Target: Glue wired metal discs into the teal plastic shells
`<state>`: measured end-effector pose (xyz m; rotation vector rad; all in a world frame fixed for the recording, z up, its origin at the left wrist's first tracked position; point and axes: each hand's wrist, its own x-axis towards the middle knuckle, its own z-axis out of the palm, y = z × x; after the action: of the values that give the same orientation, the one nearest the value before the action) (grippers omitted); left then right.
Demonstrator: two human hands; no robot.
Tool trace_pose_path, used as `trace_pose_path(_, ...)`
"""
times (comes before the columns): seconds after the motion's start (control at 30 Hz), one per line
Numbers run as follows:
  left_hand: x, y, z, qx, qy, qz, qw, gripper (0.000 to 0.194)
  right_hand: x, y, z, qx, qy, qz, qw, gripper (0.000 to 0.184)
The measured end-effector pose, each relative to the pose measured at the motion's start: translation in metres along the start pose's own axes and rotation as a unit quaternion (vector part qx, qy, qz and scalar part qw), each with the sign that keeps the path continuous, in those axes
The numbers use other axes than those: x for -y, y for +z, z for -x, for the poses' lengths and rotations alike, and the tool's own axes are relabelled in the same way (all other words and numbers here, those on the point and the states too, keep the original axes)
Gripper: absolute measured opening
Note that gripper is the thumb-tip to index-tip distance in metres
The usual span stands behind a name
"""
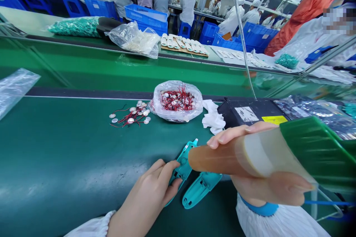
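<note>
Teal casing half point(184, 166) is pinched in the left hand point(151, 189), while the right hand point(267, 189) grips an amber-and-green bottle point(222, 159).

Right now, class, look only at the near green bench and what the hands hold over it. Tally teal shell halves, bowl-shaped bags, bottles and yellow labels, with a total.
Teal shell halves: 2
Bowl-shaped bag: 1
Bottle: 1
Yellow label: 1
Total: 5

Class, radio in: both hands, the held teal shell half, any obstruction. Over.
Left hand holding teal shell half. Right hand gripping green-ended bottle. Bottle's amber nose hides part of that half; second teal half close beside.
</note>
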<state>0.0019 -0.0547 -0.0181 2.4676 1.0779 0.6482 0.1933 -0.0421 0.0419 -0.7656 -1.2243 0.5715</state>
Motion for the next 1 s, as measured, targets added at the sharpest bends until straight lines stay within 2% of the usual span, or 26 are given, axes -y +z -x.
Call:
trace_pose_path(0.23, -0.002, -0.002, 0.001, 0.011, -0.003, -0.008, 1.000, 0.019, 0.002, -0.005, 0.000, 0.008, 0.013, -0.013, 1.000, 0.046)
trace_pose_path(0.57, -0.001, 0.000, 0.001, 0.010, -0.013, -0.005, 1.000, 0.018, 0.004, 0.001, -0.013, -0.103, 0.067, -0.044, 0.991, 0.040)
trace_pose_path(0.7, -0.001, -0.001, 0.003, 0.015, -0.032, 0.003, 0.999, 0.021, 0.003, -0.006, -0.017, -0.141, 0.074, -0.042, 0.986, 0.042)
trace_pose_path(0.77, -0.001, -0.001, 0.004, 0.030, -0.055, 0.015, 0.998, 0.025, 0.002, -0.013, -0.021, -0.180, 0.081, -0.040, 0.979, 0.045)
trace_pose_path(0.87, 0.001, -0.004, 0.004, 0.046, -0.087, 0.033, 0.995, 0.027, 0.002, -0.026, -0.031, -0.276, 0.108, -0.042, 0.954, 0.051)
trace_pose_path(1.0, 0.004, -0.010, 0.001, 0.023, -0.092, 0.039, 0.995, 0.023, 0.001, -0.049, -0.044, -0.380, 0.132, -0.080, 0.912, 0.056)
